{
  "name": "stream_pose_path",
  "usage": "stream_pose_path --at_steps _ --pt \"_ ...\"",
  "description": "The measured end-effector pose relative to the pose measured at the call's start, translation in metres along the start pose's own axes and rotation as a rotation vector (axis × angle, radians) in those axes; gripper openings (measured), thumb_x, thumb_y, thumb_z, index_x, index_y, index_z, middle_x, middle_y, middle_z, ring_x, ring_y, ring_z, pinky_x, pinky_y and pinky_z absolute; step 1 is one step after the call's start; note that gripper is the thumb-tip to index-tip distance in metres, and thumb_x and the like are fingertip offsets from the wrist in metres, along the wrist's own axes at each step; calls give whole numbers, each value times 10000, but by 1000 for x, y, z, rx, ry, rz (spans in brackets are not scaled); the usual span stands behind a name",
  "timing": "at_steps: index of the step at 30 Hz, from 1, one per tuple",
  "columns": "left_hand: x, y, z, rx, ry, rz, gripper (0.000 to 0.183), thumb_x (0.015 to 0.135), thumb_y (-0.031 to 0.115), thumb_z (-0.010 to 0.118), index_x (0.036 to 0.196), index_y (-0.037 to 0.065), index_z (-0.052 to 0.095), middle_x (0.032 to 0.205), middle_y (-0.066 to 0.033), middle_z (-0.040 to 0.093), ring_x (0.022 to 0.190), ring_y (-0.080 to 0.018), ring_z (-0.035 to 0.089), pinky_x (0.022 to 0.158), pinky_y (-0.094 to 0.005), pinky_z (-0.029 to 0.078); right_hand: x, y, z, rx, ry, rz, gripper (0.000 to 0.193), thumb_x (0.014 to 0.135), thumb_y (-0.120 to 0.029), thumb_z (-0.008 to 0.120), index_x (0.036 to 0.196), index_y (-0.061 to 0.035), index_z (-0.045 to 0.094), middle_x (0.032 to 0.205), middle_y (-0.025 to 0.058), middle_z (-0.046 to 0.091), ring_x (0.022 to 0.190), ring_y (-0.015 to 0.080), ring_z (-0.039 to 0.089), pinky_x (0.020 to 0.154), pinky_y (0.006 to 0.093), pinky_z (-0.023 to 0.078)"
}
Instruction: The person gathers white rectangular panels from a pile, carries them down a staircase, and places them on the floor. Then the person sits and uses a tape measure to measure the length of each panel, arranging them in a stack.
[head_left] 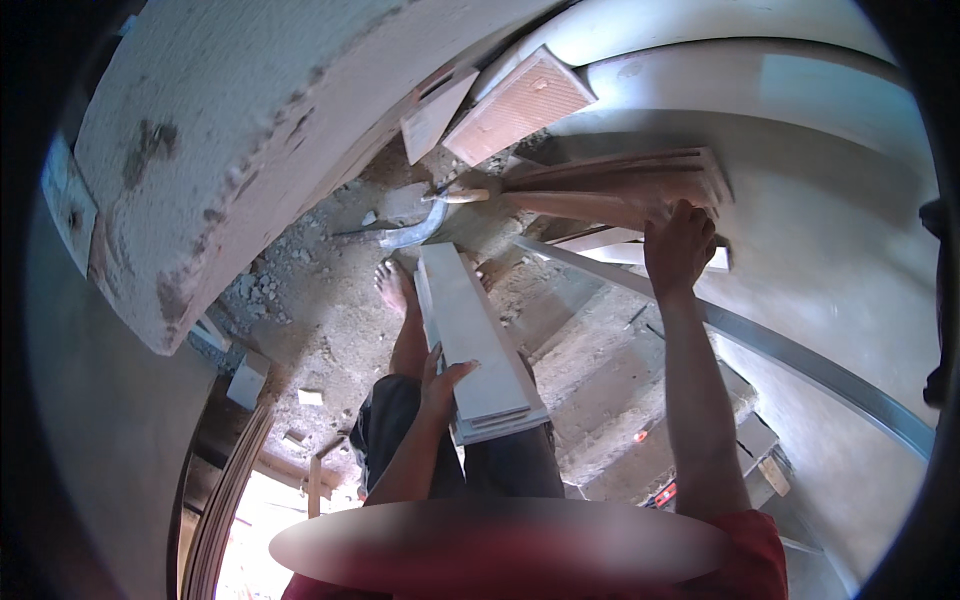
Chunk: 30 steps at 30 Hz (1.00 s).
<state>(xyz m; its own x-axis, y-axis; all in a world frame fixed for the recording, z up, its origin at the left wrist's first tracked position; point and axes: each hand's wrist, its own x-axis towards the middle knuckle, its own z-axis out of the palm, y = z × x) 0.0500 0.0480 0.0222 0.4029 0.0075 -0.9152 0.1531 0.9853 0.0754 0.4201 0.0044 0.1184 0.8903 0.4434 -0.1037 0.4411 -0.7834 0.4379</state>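
A small stack of long pale tile strips [478,320] lies lengthwise in front of my body, its near end by my thighs. My left hand [442,388] grips the stack's left edge, with the thumb over the top face. Out to the right, my right hand [681,246] is closed at the near corner of a reddish-brown tile strip [610,190]. That strip belongs to a group leaning by the curved wall, and my fingertips are partly hidden there. Below this group, paler strips [620,250] lie partly behind my right wrist.
A long grey metal straightedge [790,360] slants across the right side. Ahead are a wooden-handled tool [462,196], a bent grey strip [415,232] and leaning tile pieces [525,105]. Steps [600,400] lie to the right, rubble [255,290] to the left. A plastered slab [230,140] overhangs the upper left.
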Motion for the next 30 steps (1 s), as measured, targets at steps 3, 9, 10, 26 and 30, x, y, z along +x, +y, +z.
stream_pose_path --at_steps 3,9,10,26,30 --pt "-4 2 3 15 150 -56 782 743 85 709 1418 23 318 1138 -176 584 999 -265 615 861 -366 509 -13 4 -2 293 -216 -253 384 819 -223 678 1162 -87 571 1125 155 602 1060 360 578 873 482 498" --pt "-11 2 4 67 125 -26 805 768 116 707 1449 34 286 1185 -172 570 1035 -254 604 875 -359 503 -52 2 -12 413 -597 -356 365 888 -179 581 1253 -176 594 1110 143 662 978 340 643 879 423 511" --pt "-11 1 2 53 121 -12 811 772 100 713 1451 14 279 1176 -170 582 1022 -243 617 863 -349 513 -61 3 -18 455 -568 -372 367 893 -165 570 1259 -181 591 1104 143 664 972 338 645 875 420 514" --pt "0 -23 -14 27 146 29 676 899 219 643 1456 24 313 1240 -143 556 1091 -188 568 914 -295 467 -126 -48 -68 431 -572 -903 465 787 -33 552 1247 -100 564 1186 120 629 994 294 648 840 394 539" --pt "5 -33 -19 96 192 -13 660 937 340 587 1456 31 320 1295 -147 523 1142 -189 536 949 -309 441 -145 -82 -66 355 -619 -1014 443 815 -59 534 1258 -54 542 1224 152 604 1050 319 631 932 395 502"
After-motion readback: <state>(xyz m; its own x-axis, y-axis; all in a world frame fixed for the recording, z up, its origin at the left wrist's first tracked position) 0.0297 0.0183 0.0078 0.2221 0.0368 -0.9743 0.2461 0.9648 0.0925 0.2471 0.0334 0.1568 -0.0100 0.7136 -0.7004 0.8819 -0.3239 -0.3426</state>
